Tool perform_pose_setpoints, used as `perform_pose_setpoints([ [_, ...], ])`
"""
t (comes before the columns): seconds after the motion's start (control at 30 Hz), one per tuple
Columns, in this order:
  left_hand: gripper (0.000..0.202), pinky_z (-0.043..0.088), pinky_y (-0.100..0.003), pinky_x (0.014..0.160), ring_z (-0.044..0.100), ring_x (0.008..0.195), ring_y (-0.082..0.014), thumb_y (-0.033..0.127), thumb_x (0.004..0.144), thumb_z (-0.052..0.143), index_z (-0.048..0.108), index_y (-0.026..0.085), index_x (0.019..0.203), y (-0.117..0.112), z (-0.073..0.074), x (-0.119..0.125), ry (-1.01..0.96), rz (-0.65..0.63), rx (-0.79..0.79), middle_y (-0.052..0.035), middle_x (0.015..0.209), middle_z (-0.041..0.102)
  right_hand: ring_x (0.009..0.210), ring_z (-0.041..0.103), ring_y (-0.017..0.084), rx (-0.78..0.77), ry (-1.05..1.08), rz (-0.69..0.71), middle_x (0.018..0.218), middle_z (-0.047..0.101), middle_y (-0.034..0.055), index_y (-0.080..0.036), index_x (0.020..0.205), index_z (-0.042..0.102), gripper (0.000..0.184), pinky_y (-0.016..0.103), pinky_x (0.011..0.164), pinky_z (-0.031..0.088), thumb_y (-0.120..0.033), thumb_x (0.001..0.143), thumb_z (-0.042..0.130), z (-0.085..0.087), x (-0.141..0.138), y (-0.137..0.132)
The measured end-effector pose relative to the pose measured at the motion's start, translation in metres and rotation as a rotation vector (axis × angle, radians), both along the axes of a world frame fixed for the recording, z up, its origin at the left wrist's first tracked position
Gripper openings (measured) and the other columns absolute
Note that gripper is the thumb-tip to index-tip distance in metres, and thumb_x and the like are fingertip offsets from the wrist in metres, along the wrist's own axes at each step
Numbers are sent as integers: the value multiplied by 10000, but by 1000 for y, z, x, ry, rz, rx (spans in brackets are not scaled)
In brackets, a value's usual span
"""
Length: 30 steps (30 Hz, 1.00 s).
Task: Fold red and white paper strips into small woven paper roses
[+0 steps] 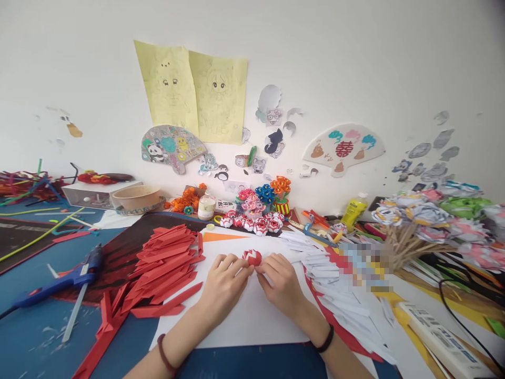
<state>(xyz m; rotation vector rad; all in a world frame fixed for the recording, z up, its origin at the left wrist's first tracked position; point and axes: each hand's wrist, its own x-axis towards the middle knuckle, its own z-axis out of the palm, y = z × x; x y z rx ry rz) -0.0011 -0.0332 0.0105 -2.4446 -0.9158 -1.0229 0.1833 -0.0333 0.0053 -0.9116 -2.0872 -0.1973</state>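
Between my two hands, above a white sheet of paper, is a small red-and-white folded paper flower. My left hand pinches it from the left, its fingertips closed at the lower edge. From the other side my right hand grips it with curled fingers. Part of the flower is hidden behind the fingertips. A heap of red folded paper strips lies left of my left hand. White folded paper pieces are spread to the right of my right hand. Finished red-and-white flowers sit in rows beyond the sheet.
A blue glue gun with a glue stick lies at left. Bunched paper flowers on sticks lean at right, near a yellow bottle and a white box. A black cable curves there. A bowl stands at back left.
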Motion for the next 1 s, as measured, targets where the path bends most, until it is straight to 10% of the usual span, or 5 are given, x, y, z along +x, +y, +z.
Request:
perform_pose_setpoints([
  [0.53, 170, 313, -348, 744, 462, 794, -184, 100, 933, 450, 550, 163, 810, 0, -1, -4, 412, -172, 105, -39, 803, 571, 642, 406, 165, 38, -344, 163, 656, 536, 28, -179, 650, 532, 216, 307, 574, 277, -42, 782, 429, -6, 9, 6],
  [1.0, 200, 330, -372, 731, 470, 819, -203, 97, 878, 438, 608, 190, 925, 2, -1, -4, 229, -49, -77, -70, 880, 612, 728, 453, 182, -23, -348, 18, 756, 595, 47, -172, 794, 589, 188, 326, 649, 303, -79, 873, 446, -4, 11, 5],
])
